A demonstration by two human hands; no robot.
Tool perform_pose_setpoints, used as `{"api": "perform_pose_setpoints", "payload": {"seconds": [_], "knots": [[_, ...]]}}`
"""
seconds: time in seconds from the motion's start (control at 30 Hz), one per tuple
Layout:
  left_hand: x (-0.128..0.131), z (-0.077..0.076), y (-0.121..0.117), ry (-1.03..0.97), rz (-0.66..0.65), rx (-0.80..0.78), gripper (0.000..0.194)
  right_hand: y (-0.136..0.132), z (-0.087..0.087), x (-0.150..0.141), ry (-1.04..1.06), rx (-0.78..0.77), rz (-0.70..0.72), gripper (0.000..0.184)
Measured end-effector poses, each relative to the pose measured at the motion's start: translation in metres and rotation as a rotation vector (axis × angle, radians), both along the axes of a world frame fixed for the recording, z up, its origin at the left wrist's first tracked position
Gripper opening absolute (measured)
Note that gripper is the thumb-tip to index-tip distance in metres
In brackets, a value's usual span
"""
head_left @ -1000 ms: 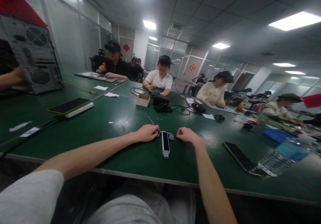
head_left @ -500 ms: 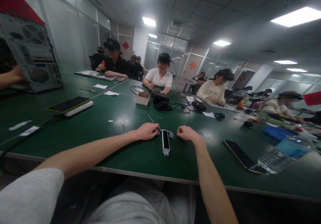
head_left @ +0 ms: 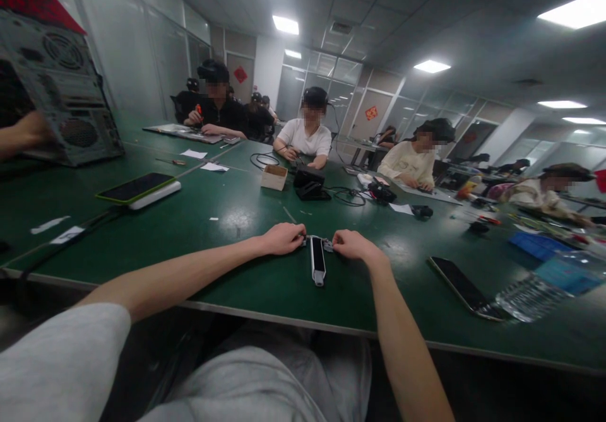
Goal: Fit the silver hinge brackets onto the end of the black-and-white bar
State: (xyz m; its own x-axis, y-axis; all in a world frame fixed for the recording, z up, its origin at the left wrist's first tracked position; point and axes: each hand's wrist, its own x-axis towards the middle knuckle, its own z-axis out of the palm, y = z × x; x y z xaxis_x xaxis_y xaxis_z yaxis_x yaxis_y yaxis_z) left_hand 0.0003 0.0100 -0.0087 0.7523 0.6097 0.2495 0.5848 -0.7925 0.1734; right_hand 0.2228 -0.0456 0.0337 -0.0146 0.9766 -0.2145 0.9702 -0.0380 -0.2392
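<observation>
Item: long narrow handheld device [head_left: 318, 261], black face set in a white casing, lying flat on a green workbench [head_left: 203, 245]. Position: close to the bench's near edge, directly in front of the person, between the two arms. Long axis: pointing straight away from the person, across the bench edge, rounded white end toward the body. Far end: small grey fittings [head_left: 318, 243], detail too small to identify

Left hand [head_left: 284, 239]: on the left of the far end, fingers curled inward, fingertips at the grey fittings. Right hand [head_left: 353, 245]: on the right of the far end, mirroring the left, knuckles up. Neither hand clearly nearer; both meet the device at its far end, the near end untouched. State: both closed inward, not flat or released; the fingers hide the contact, so whether either firmly grasps the fittings cannot be told

Left arm: extended, on a long low slant from the lower left. Right arm: steeper, rising from the bottom of the view, elbow out of frame

Nearby: smartphone [head_left: 461, 286] to the right, plastic water bottle [head_left: 530, 302] beyond it, both well apart from the hands
</observation>
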Motion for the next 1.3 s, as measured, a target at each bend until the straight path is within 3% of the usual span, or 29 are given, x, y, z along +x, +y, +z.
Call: {"api": "perform_pose_setpoints", "payload": {"seconds": [0.3, 0.6, 0.83, 1.07, 1.3], "knots": [[0.001, 0.000, 0.001, 0.001, -0.004, -0.009, 0.020, -0.008, 0.003, -0.008, -0.022, 0.035, -0.002, 0.011], [0.000, 0.001, 0.000, 0.001, 0.004, -0.006, 0.018, 0.000, -0.002, 0.002, 0.033, 0.040, -0.035, 0.011], [-0.002, 0.001, -0.003, -0.008, 0.024, -0.003, 0.017, 0.006, -0.007, -0.003, 0.074, 0.311, 0.029, 0.010], [-0.005, 0.001, -0.008, -0.135, 0.031, 0.000, 0.019, 0.013, -0.019, -0.032, 0.284, 0.592, 0.260, 0.014], [-0.007, 0.000, -0.007, -0.270, 0.002, 0.001, 0.017, 0.009, -0.022, -0.050, 0.372, 0.627, 0.367, 0.015]]}}
